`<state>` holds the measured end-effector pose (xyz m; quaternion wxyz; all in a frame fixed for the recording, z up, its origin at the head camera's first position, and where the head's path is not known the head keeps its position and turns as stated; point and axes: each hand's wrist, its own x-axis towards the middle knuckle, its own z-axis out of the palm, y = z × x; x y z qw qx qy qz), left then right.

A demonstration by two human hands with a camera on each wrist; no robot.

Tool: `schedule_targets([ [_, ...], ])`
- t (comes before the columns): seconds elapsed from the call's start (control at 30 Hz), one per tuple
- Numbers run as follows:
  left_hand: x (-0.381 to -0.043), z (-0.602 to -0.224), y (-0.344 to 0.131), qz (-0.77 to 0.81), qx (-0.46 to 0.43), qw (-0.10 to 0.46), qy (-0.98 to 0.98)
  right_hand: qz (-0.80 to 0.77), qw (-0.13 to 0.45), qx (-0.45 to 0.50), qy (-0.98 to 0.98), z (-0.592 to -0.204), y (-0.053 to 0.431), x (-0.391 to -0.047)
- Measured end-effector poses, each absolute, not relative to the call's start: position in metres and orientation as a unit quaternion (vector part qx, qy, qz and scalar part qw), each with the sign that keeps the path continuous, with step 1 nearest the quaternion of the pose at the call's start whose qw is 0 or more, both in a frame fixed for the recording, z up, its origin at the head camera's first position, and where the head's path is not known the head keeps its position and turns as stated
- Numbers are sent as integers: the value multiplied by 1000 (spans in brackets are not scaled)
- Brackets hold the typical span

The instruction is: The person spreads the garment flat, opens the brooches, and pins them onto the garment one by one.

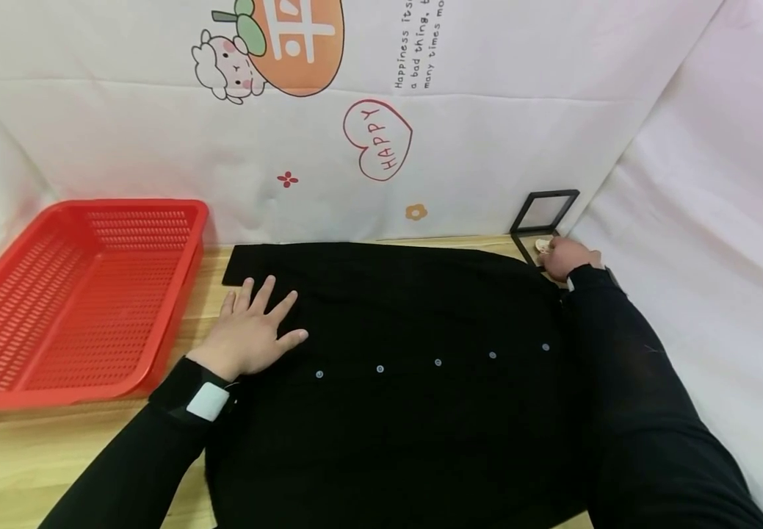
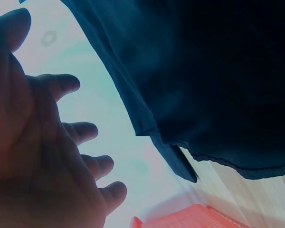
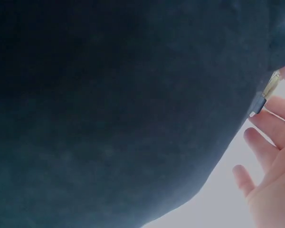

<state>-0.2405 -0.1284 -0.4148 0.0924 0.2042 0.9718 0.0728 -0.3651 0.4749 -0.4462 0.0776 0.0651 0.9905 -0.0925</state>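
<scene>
A black buttoned shirt (image 1: 407,308) lies spread out on the table, its front buttons in a row. My left hand (image 1: 249,334), fingers splayed and palm down, is over the shirt's left part near the sleeve; the left wrist view shows a gap between these fingers and the dark cloth (image 2: 194,85). At the far right corner, my right hand (image 1: 569,258) pinches a small pale-gold piece (image 1: 543,246) beside a black-framed case (image 1: 545,211) with a raised clear lid. In the right wrist view the gold piece (image 3: 271,85) shows at the thumb and fingers, partly hidden by dark cloth.
A red plastic basket (image 1: 179,294) stands on the left of the wooden table (image 1: 44,455). White printed cloth (image 1: 487,147) hangs behind the table, and plain white cloth (image 1: 718,220) closes off the right side, close to my right arm.
</scene>
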Motion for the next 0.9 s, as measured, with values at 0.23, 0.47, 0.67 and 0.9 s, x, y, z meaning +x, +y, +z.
schedule_targets([
  [0.23, -233, -410, -129, 75, 213, 83, 971, -113, 1, 51, 992, -442, 471, -360],
  [0.47, -230, -406, -127, 86, 229, 62, 968, -205, -146, 31, 967, -418, 442, -339],
  [0.67, -225, -401, -117, 147, 280, 40, 948, -249, -150, 4, 957, -399, 404, -318],
  [0.9, -213, -387, -101, 232, 338, -35, 912, -292, -172, -2, 941, -378, 345, -287],
])
